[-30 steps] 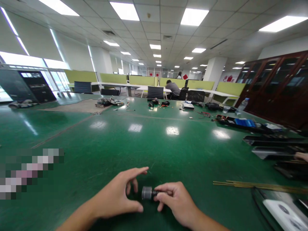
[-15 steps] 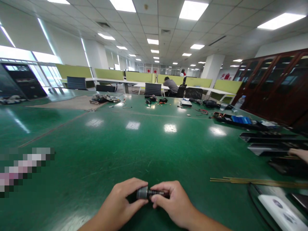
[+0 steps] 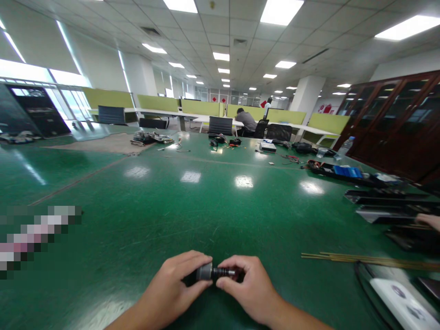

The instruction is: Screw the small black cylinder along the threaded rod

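Low in the middle of the view, my left hand (image 3: pixel 175 284) grips a dark grey cylindrical part (image 3: pixel 204 272) between thumb and fingers. A black ribbed shaft (image 3: pixel 220 272) with a bright metal tip sticks out of the cylinder to the right. My right hand (image 3: pixel 249 284) is curled round the tip end of the shaft, thumb and forefinger close together. Something dark and reddish shows inside that grip, too small to make out. Both hands are just above the green tabletop (image 3: pixel 192 206).
Thin brass-coloured rods (image 3: pixel 343 258) and a white device (image 3: pixel 402 298) with a black cable lie at right. Beyond are metal channels (image 3: pixel 381 197), a co-worker's hand (image 3: pixel 428 221) and a water bottle (image 3: pixel 344 147). A blurred-out object (image 3: pixel 37 236) is at left.
My right thumb and forefinger have opened slightly around the shaft, showing more of its ribs and tip. The left hand keeps its hold on the cylinder. The camera has shifted slightly.
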Available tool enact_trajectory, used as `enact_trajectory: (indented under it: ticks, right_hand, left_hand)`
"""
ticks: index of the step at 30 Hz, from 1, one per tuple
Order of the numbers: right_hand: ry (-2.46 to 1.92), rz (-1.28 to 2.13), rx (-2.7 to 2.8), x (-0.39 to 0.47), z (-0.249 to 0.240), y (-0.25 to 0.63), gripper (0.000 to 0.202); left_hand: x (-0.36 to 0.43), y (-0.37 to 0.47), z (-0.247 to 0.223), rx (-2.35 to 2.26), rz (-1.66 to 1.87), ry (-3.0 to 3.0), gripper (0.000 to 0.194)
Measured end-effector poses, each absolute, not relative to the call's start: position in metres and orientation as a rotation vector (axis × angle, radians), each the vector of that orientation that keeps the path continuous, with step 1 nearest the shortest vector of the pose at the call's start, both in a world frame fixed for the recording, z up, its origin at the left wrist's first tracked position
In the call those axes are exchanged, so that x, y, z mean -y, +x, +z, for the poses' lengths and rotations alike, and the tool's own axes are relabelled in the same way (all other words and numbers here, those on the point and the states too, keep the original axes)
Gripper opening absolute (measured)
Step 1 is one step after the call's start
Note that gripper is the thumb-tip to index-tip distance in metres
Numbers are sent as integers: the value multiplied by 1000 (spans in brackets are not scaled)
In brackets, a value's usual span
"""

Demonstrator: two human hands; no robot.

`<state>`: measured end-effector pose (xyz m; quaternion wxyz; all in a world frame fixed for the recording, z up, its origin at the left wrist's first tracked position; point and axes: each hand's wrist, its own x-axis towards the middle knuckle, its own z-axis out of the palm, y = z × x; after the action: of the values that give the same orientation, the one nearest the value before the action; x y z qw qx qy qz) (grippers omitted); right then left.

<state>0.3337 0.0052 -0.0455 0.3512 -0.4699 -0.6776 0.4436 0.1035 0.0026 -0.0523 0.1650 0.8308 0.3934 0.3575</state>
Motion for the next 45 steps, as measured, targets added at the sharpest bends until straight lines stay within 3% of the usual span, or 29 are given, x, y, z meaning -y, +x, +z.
enact_trajectory:
  ticks: [45]
  right_hand:
    - [-1241,1092,1730,-7,-42,336,11]
  left_hand:
    - [-7,92,-52,-1224,1058,2406,38]
